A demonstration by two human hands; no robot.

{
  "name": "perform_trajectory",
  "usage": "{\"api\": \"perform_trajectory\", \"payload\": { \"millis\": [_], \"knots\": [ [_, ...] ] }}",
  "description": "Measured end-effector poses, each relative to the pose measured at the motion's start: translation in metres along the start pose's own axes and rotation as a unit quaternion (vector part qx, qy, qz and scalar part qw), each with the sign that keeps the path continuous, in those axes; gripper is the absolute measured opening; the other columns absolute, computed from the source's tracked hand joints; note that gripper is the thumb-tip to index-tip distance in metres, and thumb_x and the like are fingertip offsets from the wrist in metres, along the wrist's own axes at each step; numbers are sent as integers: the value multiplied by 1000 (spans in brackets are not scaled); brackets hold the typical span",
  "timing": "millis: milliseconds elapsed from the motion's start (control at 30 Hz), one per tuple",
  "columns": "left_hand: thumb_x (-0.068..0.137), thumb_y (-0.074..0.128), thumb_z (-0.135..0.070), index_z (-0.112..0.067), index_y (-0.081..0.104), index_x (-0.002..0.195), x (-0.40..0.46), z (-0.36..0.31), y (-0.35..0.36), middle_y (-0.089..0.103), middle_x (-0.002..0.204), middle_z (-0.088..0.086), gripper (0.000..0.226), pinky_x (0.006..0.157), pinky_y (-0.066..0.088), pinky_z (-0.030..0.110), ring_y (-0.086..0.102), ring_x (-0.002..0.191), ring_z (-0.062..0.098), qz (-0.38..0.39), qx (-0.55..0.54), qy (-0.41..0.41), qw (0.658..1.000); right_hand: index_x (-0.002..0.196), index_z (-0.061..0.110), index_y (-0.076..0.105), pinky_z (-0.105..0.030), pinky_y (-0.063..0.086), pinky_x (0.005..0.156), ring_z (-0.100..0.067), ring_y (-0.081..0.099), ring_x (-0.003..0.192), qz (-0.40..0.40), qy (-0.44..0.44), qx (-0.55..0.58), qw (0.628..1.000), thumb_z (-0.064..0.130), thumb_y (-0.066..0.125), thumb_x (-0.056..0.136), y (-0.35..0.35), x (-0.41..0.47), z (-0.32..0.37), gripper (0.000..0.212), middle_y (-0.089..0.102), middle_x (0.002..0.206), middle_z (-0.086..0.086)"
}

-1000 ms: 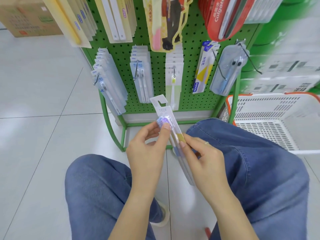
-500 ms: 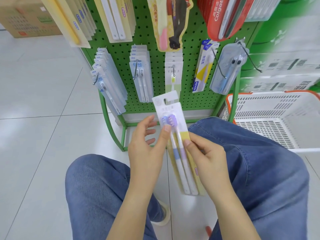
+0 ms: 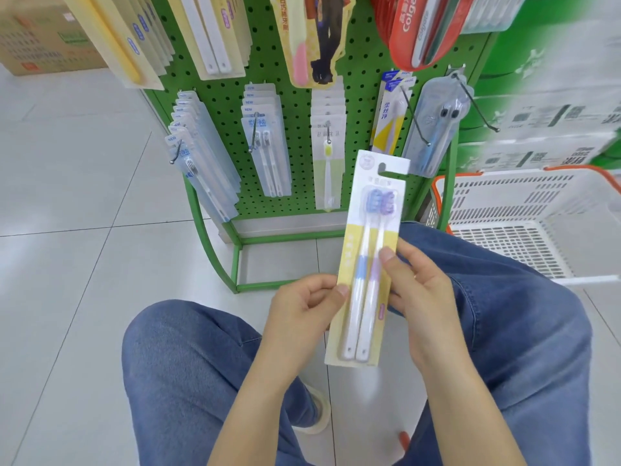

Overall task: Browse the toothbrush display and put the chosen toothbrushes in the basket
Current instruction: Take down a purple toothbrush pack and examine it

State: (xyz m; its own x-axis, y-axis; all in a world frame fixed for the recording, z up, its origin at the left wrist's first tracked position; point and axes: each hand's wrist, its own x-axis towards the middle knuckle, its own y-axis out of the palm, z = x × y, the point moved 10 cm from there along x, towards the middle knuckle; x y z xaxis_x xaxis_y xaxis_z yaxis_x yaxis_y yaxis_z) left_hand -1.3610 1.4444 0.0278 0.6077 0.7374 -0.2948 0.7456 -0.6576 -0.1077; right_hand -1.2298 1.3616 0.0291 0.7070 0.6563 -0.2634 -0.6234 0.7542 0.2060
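both hands share the grip on one toothbrush pack (image 3: 368, 260): the right hand (image 3: 421, 297) pinches its right edge, thumb laid on the front over the lilac handle and fingers behind, while the left hand (image 3: 302, 314) nips the left edge with its thumb tip, the other fingers curled loosely. the pack stands nearly upright between the knees, face toward the camera, two brushes with blue and purple heads under the blister.

if this is the chosen pack, the step is to carry it right to the white basket (image 3: 504, 193), which sits on the floor just beside the green pegboard rack (image 3: 302, 62) and looks bare. the left hand should let go first, so the right carries it alone. a mid-card pinch suits a flat, light pack; lower it in flat rather than dropping it edge-on. keep it clear of the hooks (image 3: 484, 112) jutting from the rack's right side.
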Motion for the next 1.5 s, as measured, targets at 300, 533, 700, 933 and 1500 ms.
{"api": "perform_trajectory", "payload": {
  "millis": [300,533,700,933,1500],
  "knots": [
    [93,63,-18,-45,69,88,-9,-31,-7,73,84,-22,27,76,53,19,68,82,0,-74,133,122,981,128,30,58,-39,53,94,-11,70,93,59,-30,-82,994,12,67,88,19,1,-8,45,73,104,2],
    [93,48,-47,-26,73,85,-5,-19,4,64,72,4,34,64,41,29,51,68,7,3,110,93,990,109,31,64,-26,57,80,-12,66,88,57,-21,-2,998,11,56,94,11,2,-5,27,69,87,3],
    [95,44,-53,-21,67,93,1,19,16,71,85,-9,40,82,51,22,65,81,5,54,15,-98,994,108,23,65,-35,56,89,-17,64,93,50,9,92,994,26,60,80,4,3,-6,29,66,97,-2],
    [72,73,-33,-8,53,107,-7,8,19,72,99,7,48,68,57,27,68,73,13,81,-97,-65,990,114,19,67,-33,56,84,-19,68,101,85,19,65,994,29,55,86,12,2,-3,32,71,109,-6],
    [79,77,-8,-22,67,101,0,9,9,75,95,-13,28,71,56,18,71,86,6,61,16,-10,998,103,20,70,-27,56,76,-14,70,88,70,47,53,995,9,50,96,11,-2,-9,24,75,100,-1]
  ]
}}
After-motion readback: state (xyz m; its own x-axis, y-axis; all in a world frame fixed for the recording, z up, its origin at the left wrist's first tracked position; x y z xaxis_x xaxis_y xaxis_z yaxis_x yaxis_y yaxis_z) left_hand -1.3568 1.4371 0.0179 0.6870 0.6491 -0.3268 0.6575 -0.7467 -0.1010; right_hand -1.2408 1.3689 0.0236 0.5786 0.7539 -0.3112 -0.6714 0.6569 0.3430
